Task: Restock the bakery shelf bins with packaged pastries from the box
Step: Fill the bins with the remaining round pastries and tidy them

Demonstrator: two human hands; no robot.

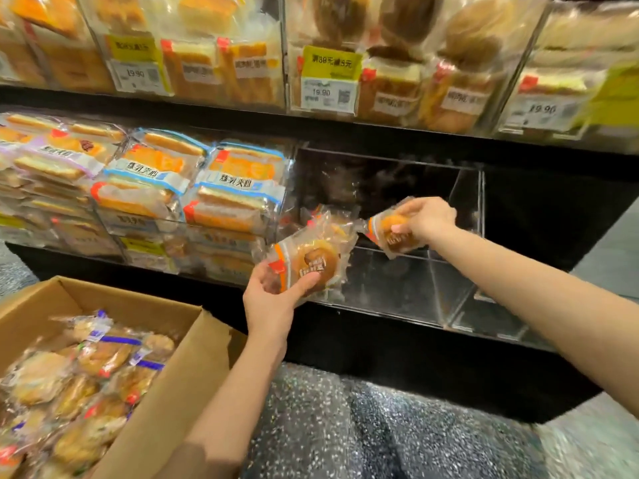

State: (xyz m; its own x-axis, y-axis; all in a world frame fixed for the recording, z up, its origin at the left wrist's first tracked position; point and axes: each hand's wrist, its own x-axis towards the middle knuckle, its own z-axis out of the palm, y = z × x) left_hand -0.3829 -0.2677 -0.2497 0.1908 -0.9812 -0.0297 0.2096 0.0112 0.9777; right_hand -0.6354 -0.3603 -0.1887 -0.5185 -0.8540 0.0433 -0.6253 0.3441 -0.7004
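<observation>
Early stage; clear bin nearly bare, a pastry or two inside; left hand gripping wrapped pastry at bin front; right hand pinching second pastry over bin; box well stocked.

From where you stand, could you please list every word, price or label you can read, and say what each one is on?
"19.90": white price tag on the upper left bin.
"19.90": white price tag on the upper middle bin.
"19.90", blurred: price tag on the upper right bin.
"38" and "5" with Chinese characters: yellow promo tag.
Chinese characters, blurred: blue-edged sandwich packs.
Unreadable: wrapper print on the pastry in the left hand and the pastry in the right hand.
</observation>
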